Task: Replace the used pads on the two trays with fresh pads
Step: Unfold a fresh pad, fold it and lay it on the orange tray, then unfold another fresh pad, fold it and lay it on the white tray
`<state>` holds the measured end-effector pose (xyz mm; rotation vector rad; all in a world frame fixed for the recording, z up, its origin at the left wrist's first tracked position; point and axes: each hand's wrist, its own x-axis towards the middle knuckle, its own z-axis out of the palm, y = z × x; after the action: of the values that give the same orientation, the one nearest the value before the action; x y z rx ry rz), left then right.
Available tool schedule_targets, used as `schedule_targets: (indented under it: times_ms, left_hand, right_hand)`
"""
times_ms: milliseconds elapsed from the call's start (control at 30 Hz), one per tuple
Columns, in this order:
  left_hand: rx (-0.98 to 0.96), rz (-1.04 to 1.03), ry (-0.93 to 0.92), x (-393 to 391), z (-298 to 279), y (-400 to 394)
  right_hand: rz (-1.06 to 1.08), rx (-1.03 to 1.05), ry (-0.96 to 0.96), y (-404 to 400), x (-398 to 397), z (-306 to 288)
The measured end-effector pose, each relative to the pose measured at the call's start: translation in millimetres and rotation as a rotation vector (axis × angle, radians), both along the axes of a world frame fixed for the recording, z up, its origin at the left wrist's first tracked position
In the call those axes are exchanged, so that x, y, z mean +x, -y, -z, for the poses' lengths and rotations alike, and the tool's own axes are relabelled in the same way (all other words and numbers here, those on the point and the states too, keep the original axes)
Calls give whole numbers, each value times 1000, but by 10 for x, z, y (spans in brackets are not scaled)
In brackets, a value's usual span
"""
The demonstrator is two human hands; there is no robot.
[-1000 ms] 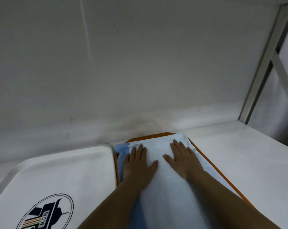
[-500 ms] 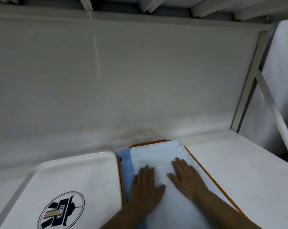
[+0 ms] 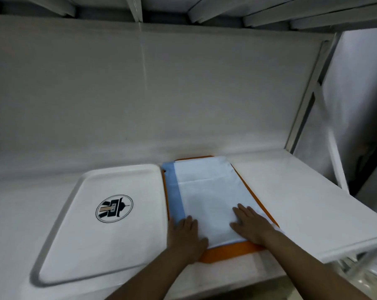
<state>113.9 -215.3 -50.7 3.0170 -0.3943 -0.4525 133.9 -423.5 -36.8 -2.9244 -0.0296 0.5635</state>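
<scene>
Nearest, the left hand (image 3: 186, 237) lies flat with fingers straight, pressing the near left corner of the white pad (image 3: 213, 198), palm over the near rim of the orange tray (image 3: 226, 252). The right hand (image 3: 251, 224) lies flat too, fingers spread a little, on the pad's near right part. The pad covers the orange tray, a blue strip (image 3: 174, 187) showing along its left edge. Just left, touching or nearly so, sits a bare white tray (image 3: 59, 213) with a round logo (image 3: 114, 208). Both rest on the white bench (image 3: 302, 202), against a pale back wall (image 3: 183, 94)
</scene>
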Motion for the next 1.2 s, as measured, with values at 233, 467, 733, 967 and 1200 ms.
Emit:
schedule_targets:
  times_ms: [233,467,733,967,1200]
  left_hand:
    - [-109,123,70,-256,-193,106]
    - [-47,112,6,-487,-189,71]
    - [49,74,-166,-479,-306,0]
    - [-82,28,-36,-491,-766,-94]
    - [-190,-100,118,-603,-1408,-579]
  right_hand:
    - [31,49,112,-83,-446,-205]
    - [11,-57,71,187,-595,-96]
    - [34,-121,76,191,-484,-42]
    - [14,-146,198,-199,-530,-528]
    - [41,-156,312,-746,-673,-1223]
